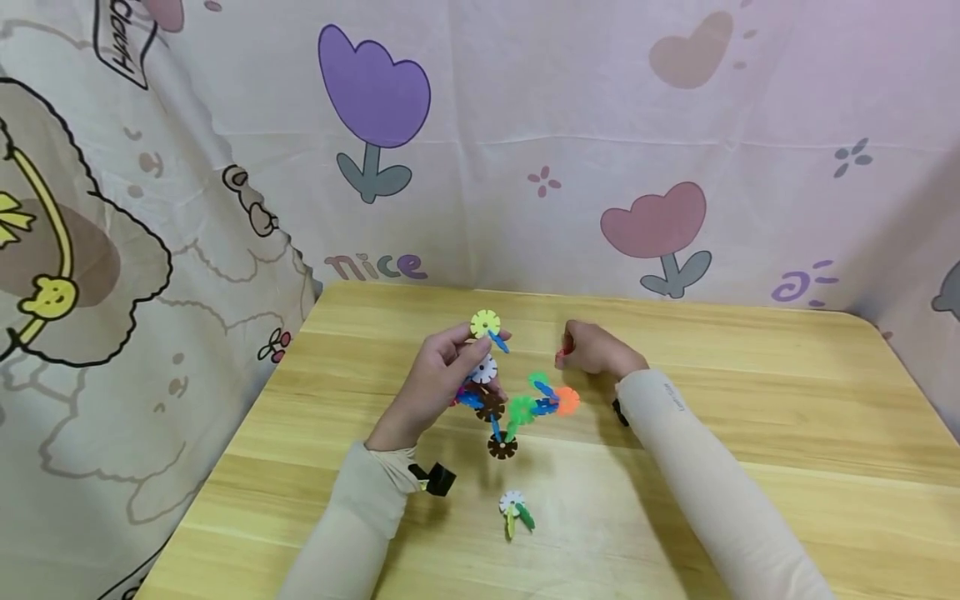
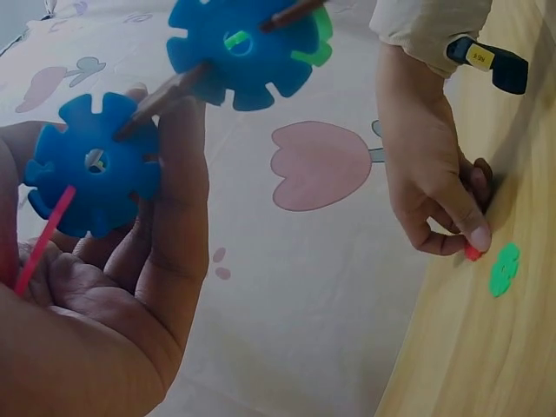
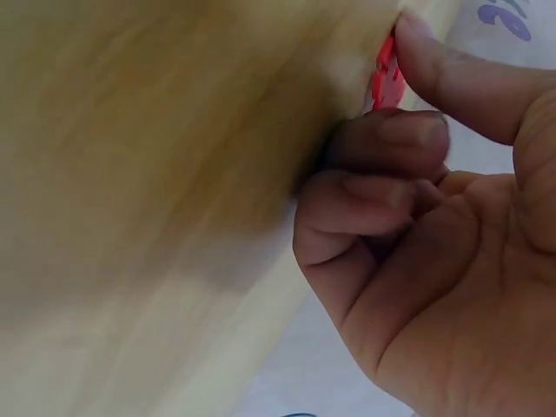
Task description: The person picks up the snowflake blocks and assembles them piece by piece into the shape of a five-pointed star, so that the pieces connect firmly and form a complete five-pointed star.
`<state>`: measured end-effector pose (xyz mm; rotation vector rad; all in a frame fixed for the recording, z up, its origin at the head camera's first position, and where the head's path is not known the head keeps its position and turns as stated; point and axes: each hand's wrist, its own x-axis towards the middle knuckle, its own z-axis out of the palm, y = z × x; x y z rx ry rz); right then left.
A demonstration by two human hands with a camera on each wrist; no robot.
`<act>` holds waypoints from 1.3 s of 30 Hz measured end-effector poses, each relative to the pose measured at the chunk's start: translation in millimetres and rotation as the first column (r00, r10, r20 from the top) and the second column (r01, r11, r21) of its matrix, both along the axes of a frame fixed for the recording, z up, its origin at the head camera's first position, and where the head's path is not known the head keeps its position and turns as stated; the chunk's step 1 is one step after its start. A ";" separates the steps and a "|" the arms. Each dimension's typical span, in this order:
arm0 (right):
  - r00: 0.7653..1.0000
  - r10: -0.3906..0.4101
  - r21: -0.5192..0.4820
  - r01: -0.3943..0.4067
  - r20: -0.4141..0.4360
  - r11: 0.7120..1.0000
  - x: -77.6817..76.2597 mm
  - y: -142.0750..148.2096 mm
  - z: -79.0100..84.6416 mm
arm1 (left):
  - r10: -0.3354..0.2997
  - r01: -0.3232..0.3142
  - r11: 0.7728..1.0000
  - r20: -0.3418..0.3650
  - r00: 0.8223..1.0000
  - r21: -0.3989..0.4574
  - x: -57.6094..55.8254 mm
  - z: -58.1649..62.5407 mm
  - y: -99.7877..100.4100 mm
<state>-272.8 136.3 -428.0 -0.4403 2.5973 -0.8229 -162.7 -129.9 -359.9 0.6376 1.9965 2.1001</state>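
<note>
My left hand (image 1: 438, 375) holds a linked chain of notched plastic discs. A yellow disc (image 1: 485, 323) tops it beside the thumb, with a white disc (image 1: 486, 368) below. Brown, blue, green and orange discs (image 1: 567, 400) branch down and to the right. In the left wrist view, a blue disc (image 2: 95, 165) lies against the palm. My right hand (image 1: 596, 348), farther right and low at the table, pinches a red disc (image 3: 387, 78) between thumb and finger. Its other fingers curl inward.
On the wooden table (image 1: 750, 375), nearer to me, lies a small joined piece with a white disc (image 1: 512, 502) and green and yellow ones. A green disc (image 2: 504, 269) shows near the right fingertips in the left wrist view. Printed cloth (image 1: 480, 167) hangs behind the table.
</note>
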 end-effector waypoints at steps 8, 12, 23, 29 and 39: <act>0.998 0.013 -0.214 -0.026 -0.060 0.976 23.5 22.7 2.6 | -0.015 0.015 1.000 -0.013 1.000 -0.001 -1.0 -4.0 5.4; 0.992 -0.028 -0.380 -0.020 -0.119 0.925 49.2 31.7 24.6 | -0.028 0.028 1.000 -0.008 1.000 -0.005 -1.7 -7.3 10.6; 0.947 -0.099 -0.594 -0.108 -0.305 0.797 122.8 5.8 77.0 | -0.035 0.034 0.999 0.021 0.999 0.026 0.2 -13.0 22.0; 0.920 -0.149 -0.594 -0.105 -0.363 0.797 133.3 -3.5 80.1 | -0.079 0.081 0.995 -0.037 0.996 0.051 2.2 -15.0 25.0; 0.899 -0.189 -0.586 -0.088 -0.395 0.805 135.6 -12.4 79.4 | -0.101 0.108 0.990 -0.070 0.992 0.095 2.3 -15.2 28.4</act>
